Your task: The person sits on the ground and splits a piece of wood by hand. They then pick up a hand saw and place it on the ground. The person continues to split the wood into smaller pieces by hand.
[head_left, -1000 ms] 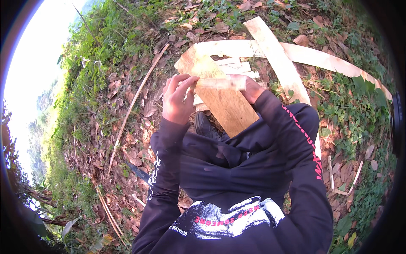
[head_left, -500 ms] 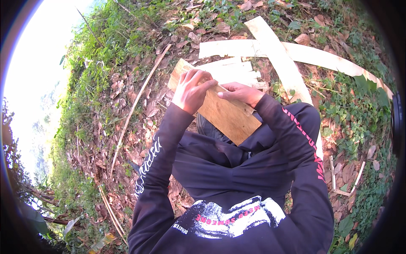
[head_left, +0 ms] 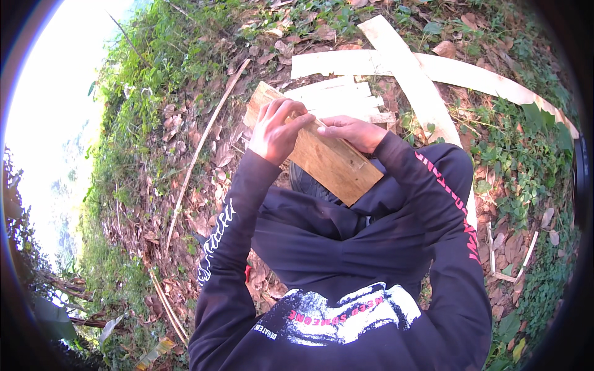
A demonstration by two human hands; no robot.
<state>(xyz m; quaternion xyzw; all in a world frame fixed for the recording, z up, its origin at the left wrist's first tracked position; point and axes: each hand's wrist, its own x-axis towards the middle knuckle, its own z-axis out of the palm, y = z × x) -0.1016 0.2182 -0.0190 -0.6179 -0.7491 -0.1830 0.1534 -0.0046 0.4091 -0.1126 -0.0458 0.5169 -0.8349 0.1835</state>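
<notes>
Two hands are gripping one brown board, which is slanting above the crossed legs [head_left: 340, 226]. The left hand [head_left: 277, 131] is curling its fingers closely over the board [head_left: 337, 167], hiding part of it; the right hand [head_left: 354, 133] is pinching the upper edge between thumb and forefinger, its remaining fingers being mostly hidden. One dark shoe [head_left: 307, 184] is showing beneath. Beyond, two long pale planks [head_left: 408, 69] are crossing, one overlying the other, with the right knee [head_left: 455, 164] partly blocking the upper one. Short pale pieces [head_left: 337, 99] are lying beside them, overlapping too much for counting. One long thin stick [head_left: 207, 139] is lying on the leaf litter [head_left: 198, 216] at left.
</notes>
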